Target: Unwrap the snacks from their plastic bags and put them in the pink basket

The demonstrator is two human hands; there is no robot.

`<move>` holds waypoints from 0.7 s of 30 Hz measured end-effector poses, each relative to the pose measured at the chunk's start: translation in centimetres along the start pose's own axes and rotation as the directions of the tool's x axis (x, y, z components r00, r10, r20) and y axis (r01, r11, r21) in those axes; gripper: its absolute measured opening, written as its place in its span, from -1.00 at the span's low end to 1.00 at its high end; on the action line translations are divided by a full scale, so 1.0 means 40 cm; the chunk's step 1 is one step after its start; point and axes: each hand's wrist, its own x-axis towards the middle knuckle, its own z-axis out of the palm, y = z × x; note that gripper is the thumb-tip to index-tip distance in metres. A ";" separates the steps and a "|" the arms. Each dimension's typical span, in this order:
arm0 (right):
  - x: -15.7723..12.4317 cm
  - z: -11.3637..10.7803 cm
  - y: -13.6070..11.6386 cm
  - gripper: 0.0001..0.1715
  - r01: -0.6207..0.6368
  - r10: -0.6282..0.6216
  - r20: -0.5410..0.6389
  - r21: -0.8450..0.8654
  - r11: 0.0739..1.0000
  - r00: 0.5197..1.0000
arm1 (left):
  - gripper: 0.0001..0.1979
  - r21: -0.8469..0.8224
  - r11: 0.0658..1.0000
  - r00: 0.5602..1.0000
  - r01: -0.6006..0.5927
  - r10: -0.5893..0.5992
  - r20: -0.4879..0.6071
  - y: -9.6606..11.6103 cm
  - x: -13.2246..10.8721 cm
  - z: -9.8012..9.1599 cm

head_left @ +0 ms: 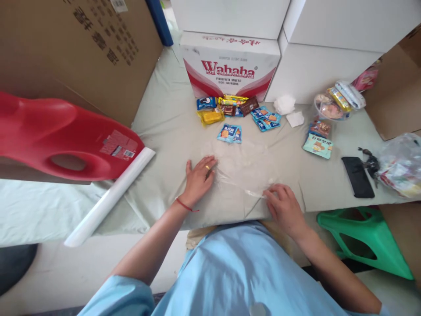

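Observation:
A thin clear plastic sheet or bag (245, 169) lies spread and wrinkled on the cloth-covered table in front of me; which of the two it is, I cannot tell. My left hand (200, 177), with a ring and a red cord at the wrist, rests flat at its left edge, thumb apart. At the near right corner, the bent fingers of my right hand (283, 208) pinch the plastic's edge. Just beyond the plastic lie light-blue snack packets (229, 133). Farther back are a yellow packet (211, 116), a brown packet (250, 105) and more blue packets (266, 118).
A Wahaha carton (230, 66) stands at the back. On the left are a red plastic stool (82, 136) and a white roll (110, 197). Rightward sit a snack tub (329, 107), a phone (358, 177) and a filled plastic bag (403, 164). A green stool (378, 241) is below.

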 end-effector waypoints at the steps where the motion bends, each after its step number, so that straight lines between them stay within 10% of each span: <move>1: 0.004 -0.004 -0.002 -0.69 -0.024 0.026 -0.068 0.023 0.999 0.997 | -0.51 -0.014 1.000 1.000 0.006 -0.006 0.004 -0.002 0.001 -0.001; 4: 0.034 -0.015 -0.038 -0.67 0.073 -0.050 -0.172 0.129 0.989 0.984 | -0.49 -0.046 0.999 1.000 0.016 -0.016 -0.002 -0.003 0.005 -0.001; 9: 0.103 0.033 -0.152 -0.83 0.293 -0.301 0.036 0.137 0.946 0.953 | -0.47 -0.045 0.998 0.999 0.035 -0.036 -0.033 0.001 0.005 0.003; 15: 0.155 0.131 -0.200 -0.85 0.156 -0.146 0.225 -0.030 0.987 0.963 | -0.49 -0.005 1.000 0.999 0.019 -0.019 -0.042 0.007 0.000 0.006; 21: 0.180 0.080 -0.230 -0.80 0.125 -0.118 0.229 -0.017 0.992 0.966 | -0.55 -0.063 0.997 0.999 0.046 -0.044 0.029 0.020 0.012 -0.018</move>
